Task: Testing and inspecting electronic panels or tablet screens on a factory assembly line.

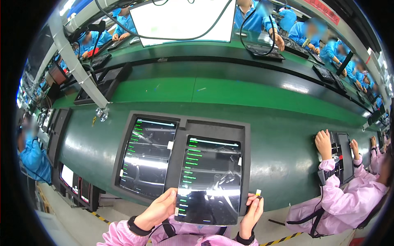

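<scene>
A black tablet (210, 176) with a lit screen, showing a column of green text lines, is tilted up in front of me. My left hand (159, 208) grips its lower left edge, thumb at the front. By its lower right edge, my right hand (252, 211) is closed round a small dark piece with a white and yellow tip (258, 192). Whether these fingers also touch the tablet, I cannot tell. Behind it, a second tablet (148, 156) with a similar screen lies in the left pocket of a dark grey foam tray (215, 124).
The tray rests on a green workbench (283, 151). A metal post (78, 61) rises at the left, beside a small clear object (101, 115). To my right, a co-worker in a pink sleeve (340, 201) handles a dark device (344, 158). A large bright monitor (184, 20) stands at the far side.
</scene>
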Tool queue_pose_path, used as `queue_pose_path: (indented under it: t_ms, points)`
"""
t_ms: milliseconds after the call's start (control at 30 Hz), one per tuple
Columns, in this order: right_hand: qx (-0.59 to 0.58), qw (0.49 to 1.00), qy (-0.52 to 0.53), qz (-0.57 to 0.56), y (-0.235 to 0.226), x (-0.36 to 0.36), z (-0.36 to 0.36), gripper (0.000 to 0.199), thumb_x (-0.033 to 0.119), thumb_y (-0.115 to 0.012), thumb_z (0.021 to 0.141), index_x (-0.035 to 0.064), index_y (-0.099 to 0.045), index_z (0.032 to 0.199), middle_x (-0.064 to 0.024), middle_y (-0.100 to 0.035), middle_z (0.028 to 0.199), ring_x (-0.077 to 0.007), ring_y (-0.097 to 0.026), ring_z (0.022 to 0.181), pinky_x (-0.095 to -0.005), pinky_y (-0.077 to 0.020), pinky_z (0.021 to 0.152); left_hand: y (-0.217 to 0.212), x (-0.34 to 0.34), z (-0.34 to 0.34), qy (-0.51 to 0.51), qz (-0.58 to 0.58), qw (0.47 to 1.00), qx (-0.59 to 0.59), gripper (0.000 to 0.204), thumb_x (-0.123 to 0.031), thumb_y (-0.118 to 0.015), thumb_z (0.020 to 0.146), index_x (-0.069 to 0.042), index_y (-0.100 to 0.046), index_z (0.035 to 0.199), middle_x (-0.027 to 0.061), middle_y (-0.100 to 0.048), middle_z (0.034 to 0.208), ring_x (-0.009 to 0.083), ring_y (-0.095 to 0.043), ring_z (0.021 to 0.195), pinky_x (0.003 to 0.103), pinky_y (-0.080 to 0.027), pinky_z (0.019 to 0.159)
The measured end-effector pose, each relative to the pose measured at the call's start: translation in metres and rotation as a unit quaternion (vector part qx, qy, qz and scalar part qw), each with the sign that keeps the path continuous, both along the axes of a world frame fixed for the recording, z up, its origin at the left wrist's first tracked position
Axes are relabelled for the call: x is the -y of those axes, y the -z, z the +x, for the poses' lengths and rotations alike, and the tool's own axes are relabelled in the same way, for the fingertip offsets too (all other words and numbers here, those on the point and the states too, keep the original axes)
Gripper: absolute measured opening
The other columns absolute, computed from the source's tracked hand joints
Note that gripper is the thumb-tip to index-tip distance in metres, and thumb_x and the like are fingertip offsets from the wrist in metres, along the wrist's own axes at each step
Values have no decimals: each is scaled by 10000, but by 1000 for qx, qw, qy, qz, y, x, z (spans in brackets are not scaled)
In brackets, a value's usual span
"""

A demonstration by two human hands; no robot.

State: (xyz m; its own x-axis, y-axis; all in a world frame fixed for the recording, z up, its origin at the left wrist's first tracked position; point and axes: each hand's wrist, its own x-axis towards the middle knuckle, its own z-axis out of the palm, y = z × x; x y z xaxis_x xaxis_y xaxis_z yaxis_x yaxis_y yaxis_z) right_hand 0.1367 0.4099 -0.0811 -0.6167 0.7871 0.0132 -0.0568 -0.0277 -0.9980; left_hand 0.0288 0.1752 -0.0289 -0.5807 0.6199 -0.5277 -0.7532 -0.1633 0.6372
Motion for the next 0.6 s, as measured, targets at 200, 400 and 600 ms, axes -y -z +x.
queue_pose_path:
  t_ms: [200,400,600]
  points:
    - [13,1000,7,27,1,2,9,261,196,-371,1015,54,-452,812,-21,-427,736,-145,-446,783,-306,-376,821,-37,19,-15,174,-96,977,-78,584,-366,-265,1030,22,-156,1453,215,-317,1452,290,-352,1339,388,-300,1103]
    - [-5,999,2,42,5,-2,0,255,184,-368,1017,51,-452,817,-7,-402,731,-97,-378,706,-251,-333,701,-91,48,-64,300,-231,677,-631,495,-340,-461,961,5,-444,1316,171,-463,1364,331,-428,1275,436,-341,1047]
    - [8,996,24,81,14,-6,-9,252,173,-354,1009,48,-450,813,2,-410,730,-83,-358,672,-242,-316,636,-50,30,-111,403,-279,420,-764,504,-421,-481,924,-10,-540,1211,161,-493,1330,295,-432,1270,435,-324,1063]
